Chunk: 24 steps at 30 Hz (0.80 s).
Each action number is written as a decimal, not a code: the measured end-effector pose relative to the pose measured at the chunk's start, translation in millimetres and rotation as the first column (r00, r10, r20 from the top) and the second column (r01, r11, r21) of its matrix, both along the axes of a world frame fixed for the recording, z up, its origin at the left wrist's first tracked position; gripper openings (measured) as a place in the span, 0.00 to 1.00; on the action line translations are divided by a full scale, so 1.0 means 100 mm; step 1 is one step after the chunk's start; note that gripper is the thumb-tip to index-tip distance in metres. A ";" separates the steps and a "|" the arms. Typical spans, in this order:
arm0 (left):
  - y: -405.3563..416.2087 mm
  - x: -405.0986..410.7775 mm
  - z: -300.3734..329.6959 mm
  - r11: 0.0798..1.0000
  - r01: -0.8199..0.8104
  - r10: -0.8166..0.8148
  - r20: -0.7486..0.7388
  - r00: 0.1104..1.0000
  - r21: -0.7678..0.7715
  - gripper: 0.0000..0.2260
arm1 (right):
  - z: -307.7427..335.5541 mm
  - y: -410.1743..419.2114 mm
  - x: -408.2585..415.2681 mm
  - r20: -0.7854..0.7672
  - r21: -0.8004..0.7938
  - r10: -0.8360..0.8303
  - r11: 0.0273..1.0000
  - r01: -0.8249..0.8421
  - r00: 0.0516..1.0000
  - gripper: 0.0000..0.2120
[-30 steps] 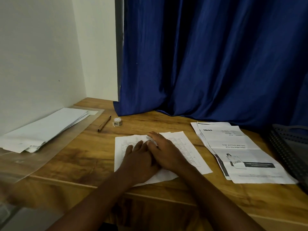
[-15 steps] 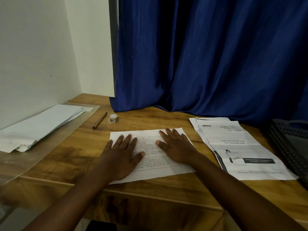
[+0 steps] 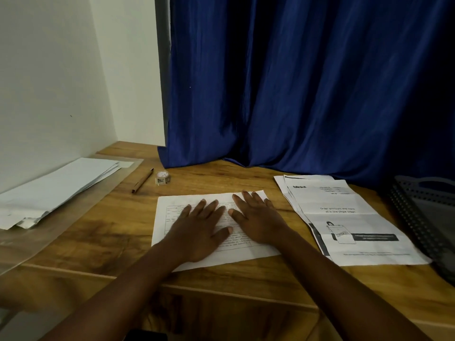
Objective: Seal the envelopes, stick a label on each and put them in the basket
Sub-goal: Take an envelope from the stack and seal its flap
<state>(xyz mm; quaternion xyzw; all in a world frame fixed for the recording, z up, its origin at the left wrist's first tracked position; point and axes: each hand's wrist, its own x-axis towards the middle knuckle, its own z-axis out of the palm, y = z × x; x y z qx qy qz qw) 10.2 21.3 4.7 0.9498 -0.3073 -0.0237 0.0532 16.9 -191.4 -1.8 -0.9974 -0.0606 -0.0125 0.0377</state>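
A printed white sheet (image 3: 256, 252) lies flat on the wooden table (image 3: 103, 232) in front of me. My left hand (image 3: 199, 230) and my right hand (image 3: 258, 217) both press flat on it, fingers straight and spread, side by side. A stack of white envelopes (image 3: 61, 185) lies at the far left on a clear plastic sleeve. A dark perforated basket (image 3: 428, 215) stands at the right edge. A small roll of labels or tape (image 3: 162, 177) sits behind the sheet, beside a brown pen (image 3: 142, 180).
A pile of printed pages (image 3: 349, 217) lies right of the sheet, between it and the basket. A blue curtain (image 3: 295, 82) hangs down to the table's back. A white wall closes the left side.
My hands, which overlapped at the sheet's middle a second ago, have parted and now lie flat side by side. The sheet lies flatter. The camera view has shifted slightly.
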 end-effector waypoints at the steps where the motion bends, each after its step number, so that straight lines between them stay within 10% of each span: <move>1: 0.07 0.02 0.00 1.000 -0.009 0.009 0.004 1.000 0.011 0.34 | 0.00 0.00 0.00 0.000 0.002 -0.001 1.000 0.001 1.000 0.34; 12: 0.76 0.00 0.06 0.980 -0.186 0.191 -0.075 0.979 0.066 0.47 | 0.07 0.01 -0.07 0.092 0.069 -0.014 0.998 0.007 0.996 0.31; 17: 0.83 -0.28 0.05 0.966 -0.247 0.248 -0.013 0.969 0.072 0.48 | 0.33 0.09 -0.28 0.345 -0.184 0.046 0.983 0.020 0.937 0.26; 24: 0.86 -0.63 0.12 0.942 -0.334 0.324 0.183 0.928 0.023 0.50 | 0.33 0.46 -1.08 0.046 0.210 0.294 0.931 -0.297 0.955 0.46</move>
